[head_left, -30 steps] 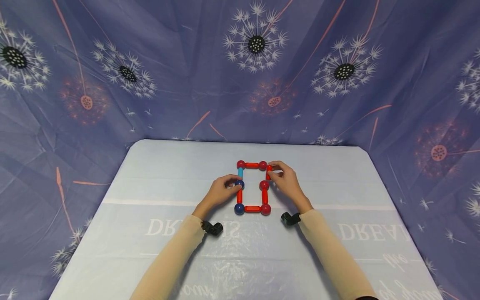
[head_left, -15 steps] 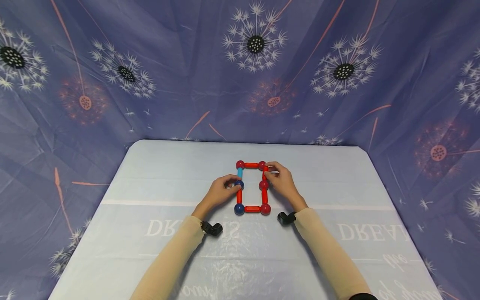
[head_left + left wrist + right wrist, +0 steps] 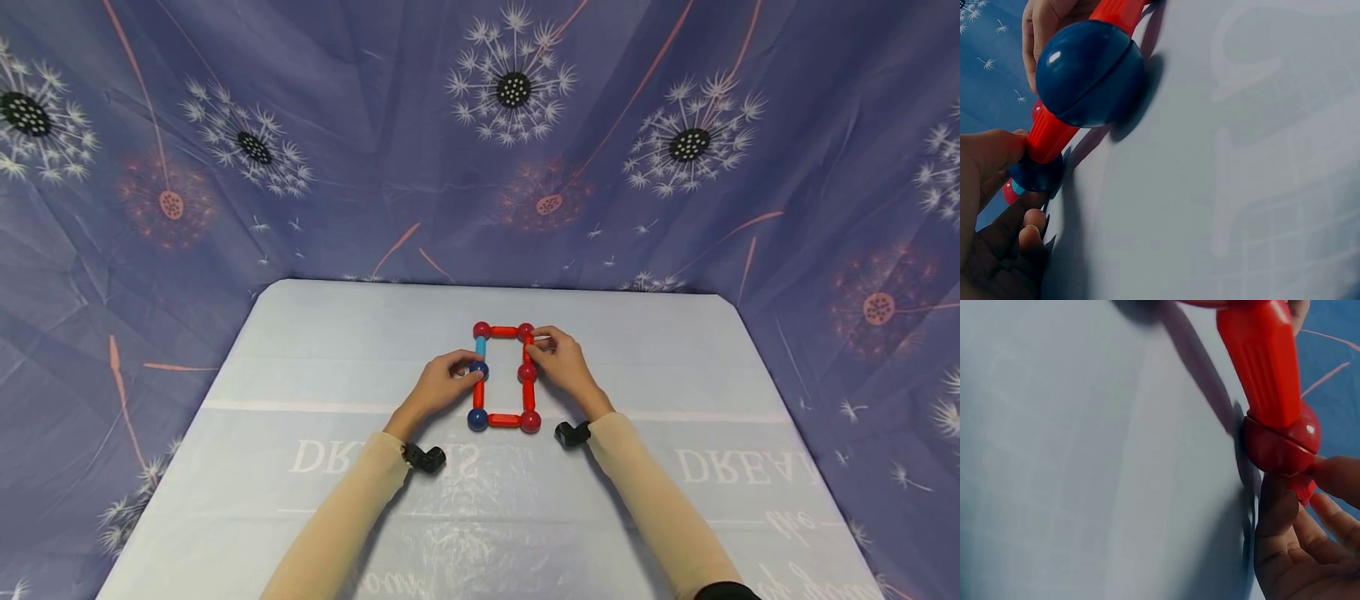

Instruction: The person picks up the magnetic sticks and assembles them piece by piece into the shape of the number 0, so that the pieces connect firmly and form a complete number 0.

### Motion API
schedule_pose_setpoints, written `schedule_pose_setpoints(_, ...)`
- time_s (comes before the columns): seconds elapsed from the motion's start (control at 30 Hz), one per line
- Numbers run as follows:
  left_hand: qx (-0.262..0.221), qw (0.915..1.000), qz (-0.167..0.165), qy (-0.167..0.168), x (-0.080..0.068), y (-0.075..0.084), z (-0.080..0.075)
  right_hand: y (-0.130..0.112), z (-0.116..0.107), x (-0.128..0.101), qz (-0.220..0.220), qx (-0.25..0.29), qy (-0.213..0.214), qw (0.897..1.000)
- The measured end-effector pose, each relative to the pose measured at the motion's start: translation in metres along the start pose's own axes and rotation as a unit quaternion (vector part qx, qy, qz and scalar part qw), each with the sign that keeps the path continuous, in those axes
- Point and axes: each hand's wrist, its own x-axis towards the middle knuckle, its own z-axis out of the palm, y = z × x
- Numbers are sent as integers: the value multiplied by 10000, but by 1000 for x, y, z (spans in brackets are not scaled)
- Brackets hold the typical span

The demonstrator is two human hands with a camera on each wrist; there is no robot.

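Observation:
Balls and rods of a magnetic building set form an upright rectangle on the table in the head view. My left hand (image 3: 437, 381) pinches the blue ball (image 3: 478, 369) midway up the left side between thumb and fingers. A light blue rod (image 3: 481, 345) runs from it to the far left red ball (image 3: 482, 330). Across from it, my right hand (image 3: 562, 362) pinches a red rod (image 3: 1301, 486) between the far right red ball (image 3: 526, 332) and the middle red ball (image 3: 527, 372). Fingers partly hide that rod.
Another blue ball (image 3: 477, 419) and red ball (image 3: 530, 422) form the near corners, joined by a red rod (image 3: 504, 421). The white table cover (image 3: 337, 358) surrounds the shape. A purple dandelion-print curtain (image 3: 405, 183) stands behind the table's far edge.
My right hand has moved left, bringing the red rod from beside the frame into line between the two right-hand red balls. My left hand has stayed on the blue ball.

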Motion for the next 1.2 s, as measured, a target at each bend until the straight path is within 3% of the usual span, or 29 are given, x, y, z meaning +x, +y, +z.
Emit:
schedule_pose_setpoints(0.23,50,10000,-56,-3,-2,2,2,3,1,-2,202,0,-46,9998)
schedule_pose_setpoints(0.77,-2,9995,180,246,7,4,8,8,0,-20,96,342,44,9994)
schedule_pose_setpoints(1.0,38,9995,80,310,-2,-4,16,13,3,-34,26,-153,-384,9991)
schedule_pose_setpoints(1.2,4,9993,209,325,10,1,14,14,-5,-24,-160,-355,-416,9984)
